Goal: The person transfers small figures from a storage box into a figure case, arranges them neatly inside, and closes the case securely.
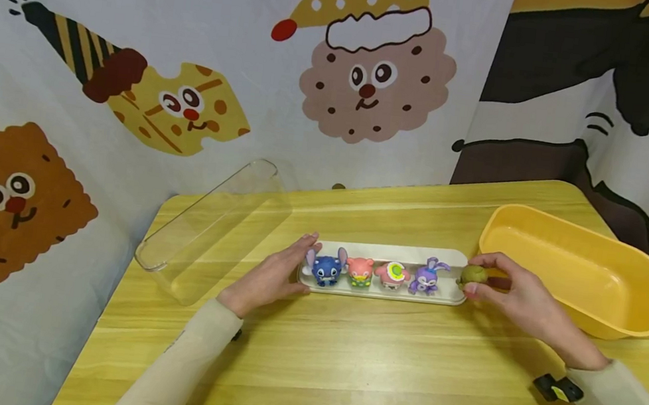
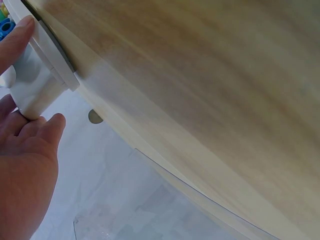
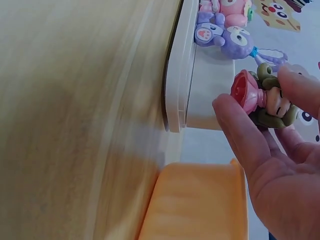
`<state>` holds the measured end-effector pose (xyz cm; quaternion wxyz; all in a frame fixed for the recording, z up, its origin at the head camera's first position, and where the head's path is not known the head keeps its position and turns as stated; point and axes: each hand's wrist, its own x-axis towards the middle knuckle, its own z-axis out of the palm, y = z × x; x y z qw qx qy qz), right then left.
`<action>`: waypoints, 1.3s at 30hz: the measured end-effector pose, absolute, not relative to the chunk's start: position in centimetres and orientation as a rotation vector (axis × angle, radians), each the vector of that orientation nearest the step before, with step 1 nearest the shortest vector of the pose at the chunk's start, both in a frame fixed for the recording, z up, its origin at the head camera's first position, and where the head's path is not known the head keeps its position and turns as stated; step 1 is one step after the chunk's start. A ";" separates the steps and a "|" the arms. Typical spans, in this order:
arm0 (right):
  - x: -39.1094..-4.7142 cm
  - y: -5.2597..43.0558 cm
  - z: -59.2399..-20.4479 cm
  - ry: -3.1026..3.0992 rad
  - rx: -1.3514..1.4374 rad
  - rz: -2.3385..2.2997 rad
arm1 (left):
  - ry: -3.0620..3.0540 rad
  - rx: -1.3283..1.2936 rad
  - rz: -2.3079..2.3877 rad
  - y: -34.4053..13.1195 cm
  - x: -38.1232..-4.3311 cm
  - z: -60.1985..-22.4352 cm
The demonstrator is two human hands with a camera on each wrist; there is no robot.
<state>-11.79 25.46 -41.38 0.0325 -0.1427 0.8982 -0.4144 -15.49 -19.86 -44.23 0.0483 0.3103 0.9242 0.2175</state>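
Observation:
A long white tray [image 1: 374, 294] with rounded ends bears a row of figurines: a blue big-eared figurine [image 1: 327, 271], a pink bear-like figurine [image 1: 360, 271], a pink figurine [image 1: 392, 274] with a yellow-green ring on its head, and a purple rabbit figurine [image 1: 426, 277]. My left hand [image 1: 271, 275] holds the tray's left end, thumb on the near side and fingers on the far side. Between thumb and fingers, my right hand [image 1: 521, 297] pinches a figurine [image 3: 272, 102] with olive-green hair and a pink skirt at the tray's right end, tilted sideways in the right wrist view.
To the right stands a yellow plastic basin [image 1: 571, 257]. A clear plastic cover [image 1: 213, 230] lies at the table's back left. Behind the wooden table [image 1: 365, 374] hangs a cloth [image 1: 261, 128] with cartoon biscuits.

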 end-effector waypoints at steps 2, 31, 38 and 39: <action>-11.8 25.6 -41.4 2.742 -0.449 -1.288 | 2.816 0.943 0.662 -19.8 -15.5 -44.2; -11.9 24.1 -42.5 3.081 -0.634 -1.071 | 2.806 0.942 0.664 -19.8 -15.5 -44.2; -11.8 23.6 -42.5 3.154 -0.696 -0.998 | 2.816 0.942 0.657 -19.8 -15.5 -44.3; -11.8 23.6 -42.6 3.164 -0.701 -0.984 | 2.817 0.939 0.652 -19.8 -15.5 -44.3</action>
